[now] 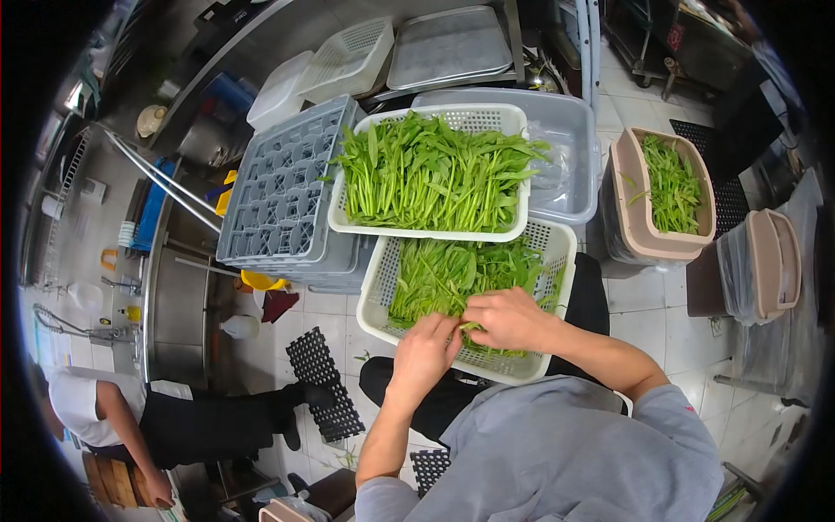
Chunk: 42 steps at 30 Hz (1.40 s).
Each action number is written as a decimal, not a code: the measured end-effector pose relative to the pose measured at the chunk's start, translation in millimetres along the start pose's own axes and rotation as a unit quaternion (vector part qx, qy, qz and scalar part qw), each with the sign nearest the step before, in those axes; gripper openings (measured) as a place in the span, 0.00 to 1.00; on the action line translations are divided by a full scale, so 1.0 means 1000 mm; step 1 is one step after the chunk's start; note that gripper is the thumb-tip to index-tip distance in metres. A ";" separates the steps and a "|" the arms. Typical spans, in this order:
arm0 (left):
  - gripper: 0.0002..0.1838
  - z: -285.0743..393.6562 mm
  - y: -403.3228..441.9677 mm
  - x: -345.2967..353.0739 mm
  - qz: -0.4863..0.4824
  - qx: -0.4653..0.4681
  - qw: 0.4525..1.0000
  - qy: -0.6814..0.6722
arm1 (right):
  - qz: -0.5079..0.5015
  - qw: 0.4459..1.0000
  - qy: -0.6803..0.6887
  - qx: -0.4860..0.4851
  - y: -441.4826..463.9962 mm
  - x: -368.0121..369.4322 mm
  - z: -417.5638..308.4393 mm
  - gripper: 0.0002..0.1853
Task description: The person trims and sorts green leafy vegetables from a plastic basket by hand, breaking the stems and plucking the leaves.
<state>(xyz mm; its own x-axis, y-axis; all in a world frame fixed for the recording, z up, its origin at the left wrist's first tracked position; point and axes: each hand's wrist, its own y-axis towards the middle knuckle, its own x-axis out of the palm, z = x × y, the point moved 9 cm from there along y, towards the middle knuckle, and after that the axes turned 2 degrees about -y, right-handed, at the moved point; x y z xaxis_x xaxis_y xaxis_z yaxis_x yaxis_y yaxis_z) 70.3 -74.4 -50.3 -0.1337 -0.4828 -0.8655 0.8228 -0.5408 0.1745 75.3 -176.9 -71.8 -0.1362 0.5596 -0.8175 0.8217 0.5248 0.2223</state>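
Both hands meet over the lower white basket (376,300), which holds loose green leafy stems (439,278). My left hand (426,352) has its fingers bent together around a piece of green stem. Beside it on the right, my right hand (504,320) pinches the same greens, fingertips nearly touching those of the left. Just beyond, the upper white basket (426,233) is heaped with long leafy stems (435,174), their cut ends mostly toward me.
Grey glass racks (287,183) are stacked left of the baskets, and a grey tub (565,148) lies behind. On the right stands a beige bin (639,200) with greens on top. A person in black trousers (209,422) is at the lower left.
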 end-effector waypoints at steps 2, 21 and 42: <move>0.09 -0.005 -0.003 0.013 -0.031 -0.012 0.999 0.002 | -0.004 1.000 0.006 -0.001 -0.003 0.007 0.000 0.09; 0.07 0.081 0.053 -0.088 0.314 0.080 0.927 -0.187 | 0.393 0.887 0.213 0.113 -0.077 -0.018 0.063 0.07; 0.21 0.038 0.102 0.073 -0.124 -0.085 0.896 -0.417 | 0.399 0.652 0.564 0.313 -0.106 -0.027 0.147 0.09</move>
<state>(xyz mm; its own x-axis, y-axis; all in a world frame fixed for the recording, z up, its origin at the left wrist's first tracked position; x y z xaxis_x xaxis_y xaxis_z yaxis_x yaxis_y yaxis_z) 123.4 -191.7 -78.0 -0.6326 -0.7474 -0.2030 0.7732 -0.6246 -0.1095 73.9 -341.9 -151.4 0.4428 0.7944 0.4158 0.8966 -0.3895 -0.2106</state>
